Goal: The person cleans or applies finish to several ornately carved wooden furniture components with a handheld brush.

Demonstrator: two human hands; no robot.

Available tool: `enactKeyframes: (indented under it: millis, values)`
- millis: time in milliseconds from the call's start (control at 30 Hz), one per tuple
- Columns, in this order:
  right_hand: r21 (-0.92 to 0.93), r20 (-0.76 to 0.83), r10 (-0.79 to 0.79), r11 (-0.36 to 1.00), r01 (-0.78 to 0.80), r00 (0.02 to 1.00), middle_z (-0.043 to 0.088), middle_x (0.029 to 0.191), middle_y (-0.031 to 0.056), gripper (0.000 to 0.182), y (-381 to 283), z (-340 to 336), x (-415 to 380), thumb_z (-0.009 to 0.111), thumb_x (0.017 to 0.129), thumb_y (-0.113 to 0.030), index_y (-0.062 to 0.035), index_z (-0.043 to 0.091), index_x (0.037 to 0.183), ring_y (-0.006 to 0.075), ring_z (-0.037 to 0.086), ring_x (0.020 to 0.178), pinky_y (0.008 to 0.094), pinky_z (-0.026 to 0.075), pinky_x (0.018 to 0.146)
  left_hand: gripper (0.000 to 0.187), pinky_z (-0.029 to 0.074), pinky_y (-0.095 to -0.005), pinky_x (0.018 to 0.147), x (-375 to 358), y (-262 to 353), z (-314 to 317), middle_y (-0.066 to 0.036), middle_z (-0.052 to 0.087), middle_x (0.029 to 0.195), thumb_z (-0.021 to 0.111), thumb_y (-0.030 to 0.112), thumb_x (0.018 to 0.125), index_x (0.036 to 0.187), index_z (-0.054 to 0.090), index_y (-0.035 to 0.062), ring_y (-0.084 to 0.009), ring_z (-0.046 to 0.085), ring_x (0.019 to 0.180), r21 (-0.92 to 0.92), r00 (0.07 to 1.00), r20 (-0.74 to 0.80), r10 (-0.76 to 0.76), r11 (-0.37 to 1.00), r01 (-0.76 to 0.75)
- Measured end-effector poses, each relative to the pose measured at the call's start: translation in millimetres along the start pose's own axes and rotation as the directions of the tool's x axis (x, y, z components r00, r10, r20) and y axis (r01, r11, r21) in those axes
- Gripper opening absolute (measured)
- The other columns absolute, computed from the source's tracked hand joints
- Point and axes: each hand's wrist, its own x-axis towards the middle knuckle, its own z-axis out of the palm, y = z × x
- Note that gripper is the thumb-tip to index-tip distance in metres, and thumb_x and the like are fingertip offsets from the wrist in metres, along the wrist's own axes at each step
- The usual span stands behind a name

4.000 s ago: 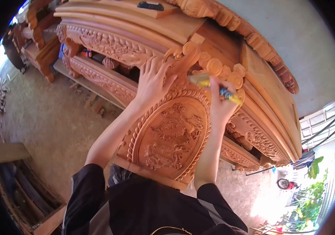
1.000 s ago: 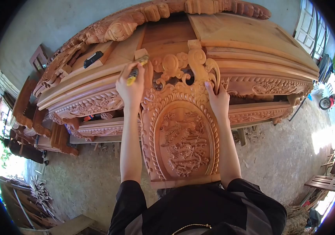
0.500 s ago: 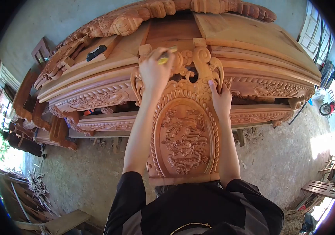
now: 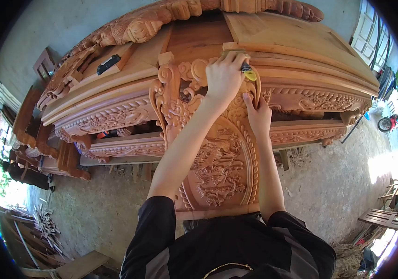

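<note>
A carved wooden panel (image 4: 220,179), like a chair back with an oval relief and scrolled top, leans upright between my body and a carved wooden cabinet (image 4: 301,69). My left hand (image 4: 227,74) is closed over the panel's upper right scroll, gripping a small tool (image 4: 248,72) with a black and yellow handle. Its working end is hidden by my fingers. On the panel's right edge, just below, my right hand (image 4: 258,111) holds on, thumb on the front and fingers round the side.
A small black object (image 4: 108,64) lies on the cabinet's left part. Long carved pieces (image 4: 143,30) rest along its back. Carved wooden furniture (image 4: 45,139) stands to the left, with wood scraps (image 4: 48,228) on the floor. A slatted wooden piece (image 4: 382,218) is at the right.
My left hand has moved right with the tool, from the panel's upper left scroll to its upper right one. My right hand keeps its hold on the edge.
</note>
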Motion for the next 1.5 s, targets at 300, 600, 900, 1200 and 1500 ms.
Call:
enactKeyframes:
  millis: [300,600,900,1200,1500]
  values:
    - [-0.006,0.040,0.000,1.000,0.000,0.999,0.060,0.066,0.0152,0.056,0.0,-1.5,0.3,0.069,0.091,-0.051,0.0044,0.063,0.086,0.0319,0.060,0.060,0.0397,0.048,0.061,0.007,0.052,-0.0364,0.060,-2.3,17.2,1.3,-0.001,0.066,0.086,0.071,0.018,0.082,0.088,0.068,0.0159,-0.0248,0.068,0.072,-0.088,0.980,0.192,-0.054,0.994,0.071]
    - [-0.073,0.028,-0.002,0.997,0.004,1.000,0.059,0.063,0.0144,0.059,5.6,2.5,0.0,0.068,0.090,-0.055,0.0037,0.062,0.085,0.0341,0.063,0.062,0.0406,0.049,0.062,0.017,0.050,-0.0360,0.061,-3.3,10.0,-6.8,-0.004,0.065,0.083,0.075,0.012,0.076,0.091,0.066,0.0143,-0.0236,0.068,0.075,-0.200,0.984,0.178,0.002,0.979,0.034]
    - [-0.048,0.051,0.028,0.999,-0.026,0.998,0.062,0.066,0.0158,0.060,1.7,-1.9,0.4,0.068,0.090,-0.056,0.0034,0.064,0.090,0.0351,0.065,0.065,0.0414,0.051,0.064,0.008,0.052,-0.0379,0.060,-7.5,3.2,-10.1,-0.003,0.069,0.086,0.071,0.020,0.088,0.090,0.068,0.0135,-0.0267,0.068,0.076,-0.219,0.979,0.167,-0.115,0.964,0.151]
    - [-0.053,0.050,0.022,0.998,-0.019,0.999,0.065,0.070,0.0164,0.062,0.8,-2.0,0.5,0.068,0.090,-0.057,0.0045,0.064,0.090,0.0349,0.066,0.068,0.0410,0.051,0.065,0.008,0.051,-0.0359,0.056,-13.3,-6.4,-14.7,-0.003,0.070,0.086,0.072,0.021,0.088,0.092,0.069,0.0139,-0.0259,0.068,0.068,-0.176,0.989,0.144,-0.026,0.983,0.052]
    - [-0.064,0.050,0.045,0.997,-0.041,0.998,0.065,0.071,0.0163,0.061,-0.4,-2.0,0.1,0.068,0.090,-0.057,0.0042,0.064,0.088,0.0330,0.066,0.067,0.0400,0.051,0.065,0.008,0.050,-0.0361,0.057,-14.9,-11.8,-16.6,-0.003,0.072,0.090,0.071,0.021,0.089,0.093,0.069,0.0145,-0.0265,0.069,0.069,-0.241,0.991,0.134,-0.026,0.969,0.058]
